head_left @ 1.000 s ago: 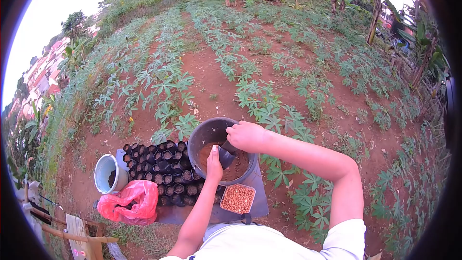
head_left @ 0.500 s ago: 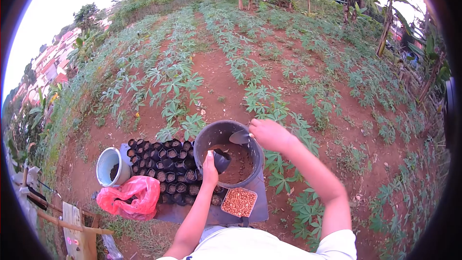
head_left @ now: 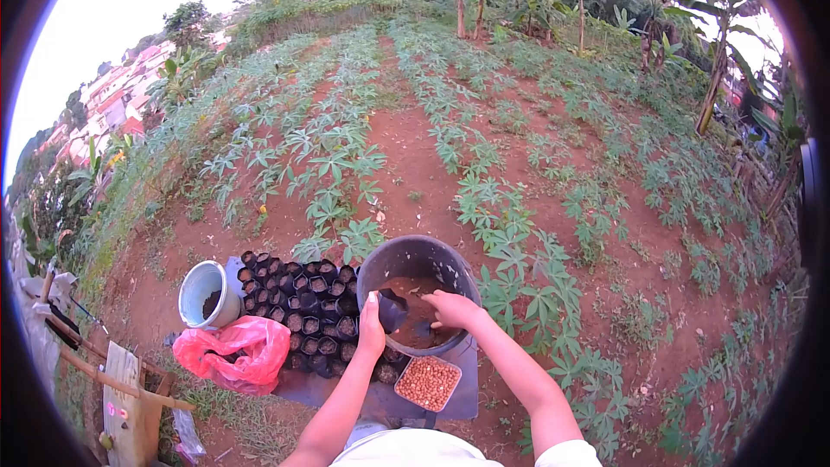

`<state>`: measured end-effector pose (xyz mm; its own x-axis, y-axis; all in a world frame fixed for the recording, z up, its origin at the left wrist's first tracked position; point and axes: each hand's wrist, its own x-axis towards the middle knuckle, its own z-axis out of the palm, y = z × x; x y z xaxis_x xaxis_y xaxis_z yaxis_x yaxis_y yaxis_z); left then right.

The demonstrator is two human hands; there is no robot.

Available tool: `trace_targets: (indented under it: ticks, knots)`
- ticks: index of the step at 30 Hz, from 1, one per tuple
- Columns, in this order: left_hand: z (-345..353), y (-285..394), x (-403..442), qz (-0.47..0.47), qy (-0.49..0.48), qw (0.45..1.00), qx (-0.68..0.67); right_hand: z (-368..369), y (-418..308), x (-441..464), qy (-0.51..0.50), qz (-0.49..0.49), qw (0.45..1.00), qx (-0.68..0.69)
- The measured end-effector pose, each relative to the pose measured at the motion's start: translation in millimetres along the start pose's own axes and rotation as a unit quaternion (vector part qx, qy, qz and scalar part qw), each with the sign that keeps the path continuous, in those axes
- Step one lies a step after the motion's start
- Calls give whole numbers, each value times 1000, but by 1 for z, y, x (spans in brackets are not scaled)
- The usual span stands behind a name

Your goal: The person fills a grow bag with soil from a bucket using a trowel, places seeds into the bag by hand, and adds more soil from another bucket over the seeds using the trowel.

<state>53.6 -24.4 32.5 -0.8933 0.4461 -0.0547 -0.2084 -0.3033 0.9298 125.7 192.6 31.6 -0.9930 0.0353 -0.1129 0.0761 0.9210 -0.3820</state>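
Observation:
My left hand (head_left: 372,329) is closed on a small black plastic planting bag (head_left: 393,310), held tilted over the near left side of a large dark bucket (head_left: 462,270). Brown soil (head_left: 413,287) lies inside that bucket. My right hand (head_left: 453,310) reaches in over the bucket's right side, fingers wrapped round the handle of a small trowel (head_left: 423,329). The trowel's dark blade is low in the bucket, partly hidden against the soil. Just in front of my body, a square container of orange-brown seeds (head_left: 428,383) sits below the bucket.
Several soil-filled black bags (head_left: 311,301) stand in rows left of the bucket on a grey table (head_left: 363,392). A pale bucket (head_left: 201,298) with dark soil and a pink plastic bag (head_left: 233,355) are at the left. Rows of leafy plants (head_left: 510,246) grow beyond.
My right hand has come down from above the bucket's right rim into it, lowering the trowel towards the soil. My left hand still holds the bag. The camera view has shifted slightly.

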Motion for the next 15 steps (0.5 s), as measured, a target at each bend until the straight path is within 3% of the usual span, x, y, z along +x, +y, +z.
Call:
trace_targets:
  ticks: [1, 3, 7, 9, 12, 15]
  knots:
    - [2, 4, 0, 6, 6, 1000, 5, -15, -6, -1, 2, -4, 1000, -4]
    - [4, 7, -1, 22, -16, 1000, 4, -47, -22, -12, 158, -102, 977, 99]
    - [13, 1, -1, 41, -22, 999, -8, -94, -82, -45, 194, -152, 955, 167]
    - [20, 0, -3, 68, -27, 997, 25, -96, -93, -49, 202, -198, 953, 109]
    - [29, -6, 0, 124, -10, 990, 68, -84, -93, -46, 210, -191, 956, 79]
    - [37, 6, -12, 67, -12, 996, 53, -75, -88, -45, 211, -182, 958, 66]
